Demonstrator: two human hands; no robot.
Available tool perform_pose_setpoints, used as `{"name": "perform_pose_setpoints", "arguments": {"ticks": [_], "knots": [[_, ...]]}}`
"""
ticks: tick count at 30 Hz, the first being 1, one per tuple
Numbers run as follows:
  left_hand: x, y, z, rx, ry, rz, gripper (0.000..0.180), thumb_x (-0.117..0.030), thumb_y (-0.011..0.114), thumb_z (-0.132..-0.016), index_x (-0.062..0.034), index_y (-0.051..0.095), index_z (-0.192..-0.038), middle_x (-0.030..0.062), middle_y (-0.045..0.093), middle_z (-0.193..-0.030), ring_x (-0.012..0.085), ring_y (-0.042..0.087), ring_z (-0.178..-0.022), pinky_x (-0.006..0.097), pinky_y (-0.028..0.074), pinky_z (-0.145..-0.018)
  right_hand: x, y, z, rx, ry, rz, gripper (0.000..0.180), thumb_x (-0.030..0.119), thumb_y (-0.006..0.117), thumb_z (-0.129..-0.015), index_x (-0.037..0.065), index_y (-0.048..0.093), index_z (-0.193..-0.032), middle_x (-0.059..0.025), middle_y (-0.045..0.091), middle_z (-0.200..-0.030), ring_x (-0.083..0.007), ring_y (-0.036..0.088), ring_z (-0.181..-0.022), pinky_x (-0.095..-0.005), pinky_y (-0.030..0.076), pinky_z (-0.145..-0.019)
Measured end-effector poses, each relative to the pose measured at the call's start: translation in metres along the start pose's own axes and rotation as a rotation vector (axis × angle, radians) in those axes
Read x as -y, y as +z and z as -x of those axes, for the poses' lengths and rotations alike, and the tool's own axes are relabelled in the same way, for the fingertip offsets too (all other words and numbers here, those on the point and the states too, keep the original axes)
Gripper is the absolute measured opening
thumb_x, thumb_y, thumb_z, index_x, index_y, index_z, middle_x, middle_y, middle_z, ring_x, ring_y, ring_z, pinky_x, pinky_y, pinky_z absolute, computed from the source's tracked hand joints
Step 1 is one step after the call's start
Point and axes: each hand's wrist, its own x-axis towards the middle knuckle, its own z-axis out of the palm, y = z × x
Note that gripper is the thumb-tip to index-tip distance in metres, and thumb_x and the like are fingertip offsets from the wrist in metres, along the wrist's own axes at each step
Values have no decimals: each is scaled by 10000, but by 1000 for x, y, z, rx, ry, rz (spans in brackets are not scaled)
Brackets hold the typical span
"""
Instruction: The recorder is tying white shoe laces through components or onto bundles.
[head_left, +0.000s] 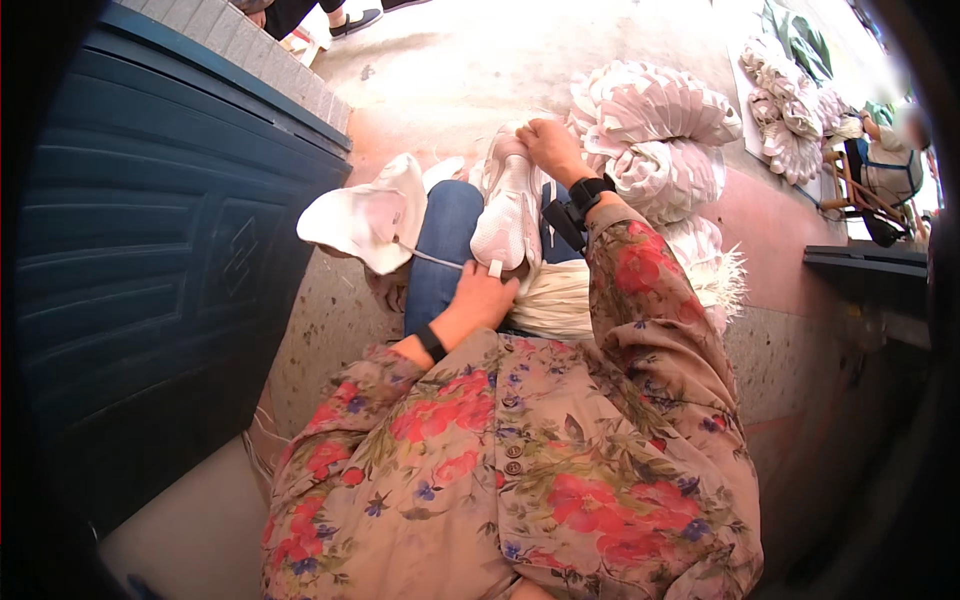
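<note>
A white and pale pink shoe upper lies lengthwise across my lap, over my blue jeans. My left hand holds its near end, fingers curled at the edge beside a small white tab. At its far end my right hand is closed in a pinch; whatever is between the fingertips is too small to make out. A thick bundle of cream laces rests on my lap, right of my left hand. Left of my knee is another white shoe upper, and a thin grey lace runs from near it towards my left hand.
Stacked white shoe uppers stand to the right of my knees. A dark blue panelled door closes off the left side. More bundled uppers lie at the far right, near a seated person. Another person's shoe shows at the top.
</note>
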Motion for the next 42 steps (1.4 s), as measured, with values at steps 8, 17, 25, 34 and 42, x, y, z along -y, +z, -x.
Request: {"name": "perform_pose_setpoints", "arguments": {"ticks": [8, 17, 25, 34, 42], "knots": [[51, -46, 19, -74, -555, 419, 132, -145, 552, -741, -16, 524, -738, 178, 586, -688, 364, 573, -662, 428, 455, -577, -33, -8, 14, -248, 226, -520, 347, 290, 457, -836, -25, 603, -829, -198, 595, -738, -266, 582, -707, -351, 427, -639], [46, 0, -26, -66, -417, 356, 91, -108, 534, -699, -18, 531, -709, 205, 567, -642, 378, 565, -632, 457, 452, -565, 7, 10, 134, 66, -309, 72, 526, 182, 644, -650, 74, 434, -1120, -146, 524, -1010, -324, 582, -691, -395, 475, -597], [54, -4, -20, -95, -270, 287, 135, -106, 496, -754, -24, 480, -647, 192, 549, -595, 368, 563, -582, 435, 459, -513, 17, 32, 143, 84, -441, 316, 484, 124, 561, -714, 88, 388, -1165, -194, 403, -1219, -254, 599, -612, -329, 477, -491], [39, -15, -21, -126, -324, 162, 110, -101, 466, -762, -28, 496, -686, 169, 566, -583, 325, 590, -552, 386, 486, -492, 9, 28, 129, 137, -659, 398, 224, 126, 530, -723, 56, 489, -931, -161, 474, -1128, -228, 601, -628, -318, 481, -517], [40, -5, -29, -154, -282, 229, 181, -149, 465, -808, -21, 494, -684, 183, 550, -561, 344, 571, -541, 410, 464, -487, -16, 3, 151, -40, 311, -411, 230, 242, 450, -837, 52, 568, -787, -147, 561, -721, -334, 564, -708, -411, 451, -611]]}}
